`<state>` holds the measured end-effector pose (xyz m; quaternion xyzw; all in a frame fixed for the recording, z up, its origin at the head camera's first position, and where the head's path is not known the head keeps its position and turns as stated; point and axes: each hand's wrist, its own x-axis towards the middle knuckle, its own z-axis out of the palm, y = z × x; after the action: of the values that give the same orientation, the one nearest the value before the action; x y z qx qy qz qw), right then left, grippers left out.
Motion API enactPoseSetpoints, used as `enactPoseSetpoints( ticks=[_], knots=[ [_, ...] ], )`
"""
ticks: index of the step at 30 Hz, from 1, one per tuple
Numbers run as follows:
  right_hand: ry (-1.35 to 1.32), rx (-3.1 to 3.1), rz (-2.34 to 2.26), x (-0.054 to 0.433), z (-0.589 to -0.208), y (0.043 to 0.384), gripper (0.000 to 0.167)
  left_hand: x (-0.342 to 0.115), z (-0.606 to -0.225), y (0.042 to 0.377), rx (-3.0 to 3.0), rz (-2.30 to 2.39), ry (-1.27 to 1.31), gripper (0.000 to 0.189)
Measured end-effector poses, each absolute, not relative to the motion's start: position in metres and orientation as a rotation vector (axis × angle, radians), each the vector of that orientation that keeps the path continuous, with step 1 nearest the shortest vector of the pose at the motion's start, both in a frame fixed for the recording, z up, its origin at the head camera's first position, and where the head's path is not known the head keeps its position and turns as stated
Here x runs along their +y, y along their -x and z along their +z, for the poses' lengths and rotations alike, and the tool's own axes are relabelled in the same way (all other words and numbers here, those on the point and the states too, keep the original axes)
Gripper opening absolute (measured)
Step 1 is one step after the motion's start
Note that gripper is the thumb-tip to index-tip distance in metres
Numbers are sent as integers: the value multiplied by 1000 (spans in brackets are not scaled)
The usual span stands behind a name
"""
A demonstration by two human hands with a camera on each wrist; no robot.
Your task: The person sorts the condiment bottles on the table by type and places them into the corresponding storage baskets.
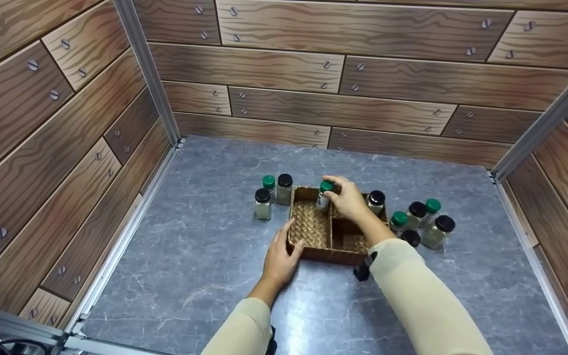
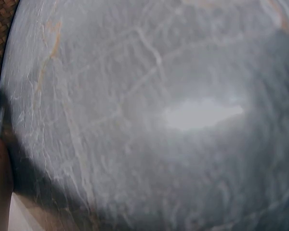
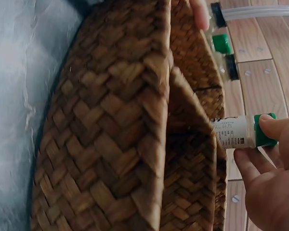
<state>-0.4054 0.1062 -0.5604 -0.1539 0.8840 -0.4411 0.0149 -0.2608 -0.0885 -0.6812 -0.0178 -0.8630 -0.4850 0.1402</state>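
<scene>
A woven basket (image 1: 331,255) with inner dividers sits on the grey marbled surface. My right hand (image 1: 348,199) pinches a spice jar (image 1: 323,197) by its green cap, over the far end of the basket's left compartment. The right wrist view shows the jar's white printed label (image 3: 231,132) and the thumb on the cap. My left hand (image 1: 280,256) holds the basket's near left corner, thumb over the rim. A black-capped jar (image 1: 376,199) stands in the far right part of the basket, half hidden by the right hand. Whether the held jar touches the basket floor I cannot tell.
Left of the basket stand a green-capped jar (image 1: 268,183) and two black-capped jars (image 1: 263,204), (image 1: 284,190). Several more jars with green and black caps (image 1: 438,232) cluster to the right, partly behind the right forearm. Wood-patterned walls (image 1: 284,69) enclose the surface.
</scene>
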Motion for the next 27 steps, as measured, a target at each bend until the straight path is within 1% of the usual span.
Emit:
enactPoseSetpoints(
  ticks=[6,12,19,24,27],
  knots=[
    [496,2773,-1211,109,-562,414,51,-89,-682,261,-2503,-1372,69,64],
    [604,2805,-1056,105,-564,420,49,-89,-680,260,-2504,-1362,75,63],
    [585,2831,-891,109,-570,420,51,-86,-682,259,-2519,-1366,65,63],
    [642,2848,-802,106,-572,421,50,-88,-681,260,-2514,-1372,58,63],
    [631,2847,-779,104,-573,422,49,-90,-680,260,-2509,-1377,61,63]
  ],
)
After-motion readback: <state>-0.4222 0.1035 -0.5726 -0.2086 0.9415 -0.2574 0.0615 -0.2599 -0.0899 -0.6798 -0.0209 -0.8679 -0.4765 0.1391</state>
